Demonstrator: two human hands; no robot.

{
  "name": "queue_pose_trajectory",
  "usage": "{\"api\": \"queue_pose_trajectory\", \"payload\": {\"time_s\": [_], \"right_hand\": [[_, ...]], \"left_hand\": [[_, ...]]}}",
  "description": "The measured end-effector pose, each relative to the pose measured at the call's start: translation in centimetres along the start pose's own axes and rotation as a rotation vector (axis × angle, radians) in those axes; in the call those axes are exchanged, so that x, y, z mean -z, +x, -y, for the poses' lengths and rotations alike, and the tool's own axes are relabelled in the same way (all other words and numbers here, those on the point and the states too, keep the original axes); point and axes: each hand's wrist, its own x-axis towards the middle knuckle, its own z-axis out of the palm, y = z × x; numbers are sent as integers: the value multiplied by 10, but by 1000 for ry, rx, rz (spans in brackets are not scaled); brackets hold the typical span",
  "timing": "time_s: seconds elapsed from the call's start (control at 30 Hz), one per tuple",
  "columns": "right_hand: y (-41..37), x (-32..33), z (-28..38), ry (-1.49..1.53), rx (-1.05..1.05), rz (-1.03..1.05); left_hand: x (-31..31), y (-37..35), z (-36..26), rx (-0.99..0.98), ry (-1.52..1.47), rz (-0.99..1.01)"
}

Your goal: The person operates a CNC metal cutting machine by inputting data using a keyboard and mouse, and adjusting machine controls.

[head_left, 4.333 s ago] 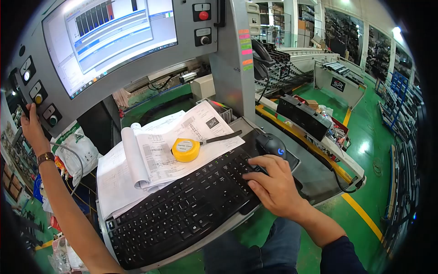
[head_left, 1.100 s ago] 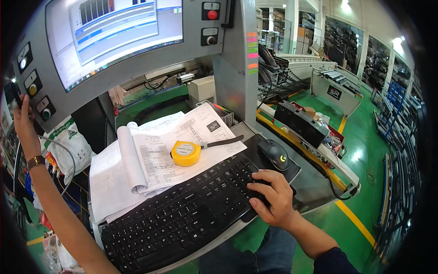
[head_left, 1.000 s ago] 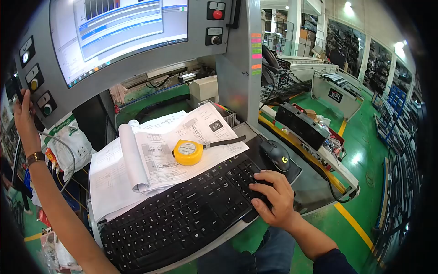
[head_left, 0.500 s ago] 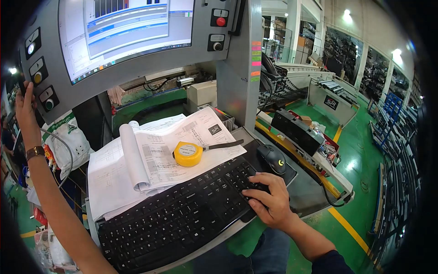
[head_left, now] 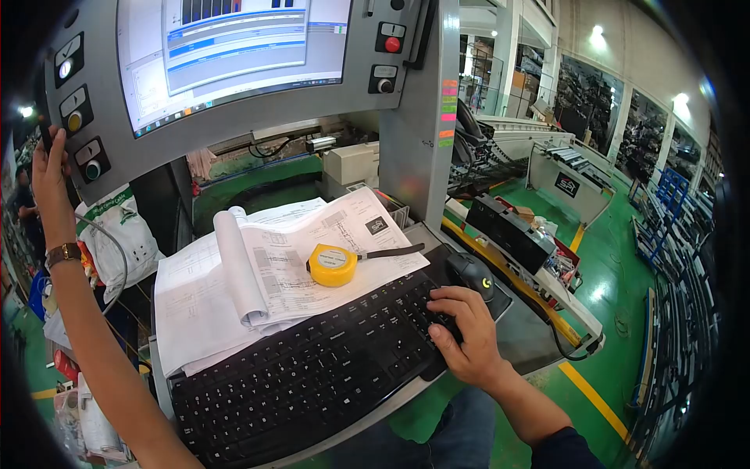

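1. While the right hand [head_left: 462,334] lies on the right end of the keyboard [head_left: 312,375], its fingers bend down onto the keys and grasp nothing. The keyboard is black plastic, long and gently curved, and lies slantwise on a grey metal shelf [head_left: 527,340] below the screen [head_left: 234,55].
2. The left hand [head_left: 47,168] is raised to the left edge of the grey metal control panel [head_left: 367,117], fingers pointing up beside a column of round buttons [head_left: 74,121]. Whether it clasps that edge or only touches it cannot be told, because the dark rim of the picture cuts in there. A watch [head_left: 64,252] with a brown strap sits on the wrist.
3. A smooth, rounded black mouse [head_left: 471,273] lies just beyond the right fingertips.
4. A stack of printed papers [head_left: 258,285], one sheet curled into a roll, overlaps the keyboard's far edge. A round yellow tape measure [head_left: 333,266] with a black strap rests on top.
5. The glowing screen is cut off at the top, and its text is too small to read. A red button [head_left: 393,44] sits to its right.
6. A crinkled white plastic bag [head_left: 117,230] hangs near the left forearm, with a thin cable looping across it.
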Motion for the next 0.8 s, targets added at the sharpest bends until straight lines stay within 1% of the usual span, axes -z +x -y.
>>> {"api": "queue_pose_trajectory", "payload": {"time_s": [0.07, 0.13, 0.2, 0.33, 0.43, 0.47, 0.57, 0.63, 0.67, 0.77, 0.8], "right_hand": [[-1, 0, -1, 9, 3, -6], [-1, 0, -2, 5, 14, -6], [-2, 1, -2, -8, 15, 0], [-2, 2, -2, -1, 21, -10], [-2, 2, -3, 6, 12, -25], [-2, 2, -3, 3, 10, -27], [-2, 2, -4, 1, 9, -32], [-3, 2, -5, 9, 2, -38], [-4, 1, -5, 10, 3, -40], [-4, 1, -7, 11, -1, -59], [-4, 1, -6, 16, -8, -63]], "left_hand": [[4, 5, 12, -45, -130, 28], [5, 7, 16, -44, -140, 55], [10, 5, 11, 2, -25, 78], [5, -3, -5, 27, -37, 65], [6, -2, 0, -2, -32, 51], [10, 2, 8, 16, -7, 52], [22, 9, 27, -76, 26, 138], [29, 14, 36, -42, 74, 155], [32, 16, 39, -81, 117, 184], [34, 18, 33, -96, 154, 208], [30, 16, 31, 10, 32, 164]]}}
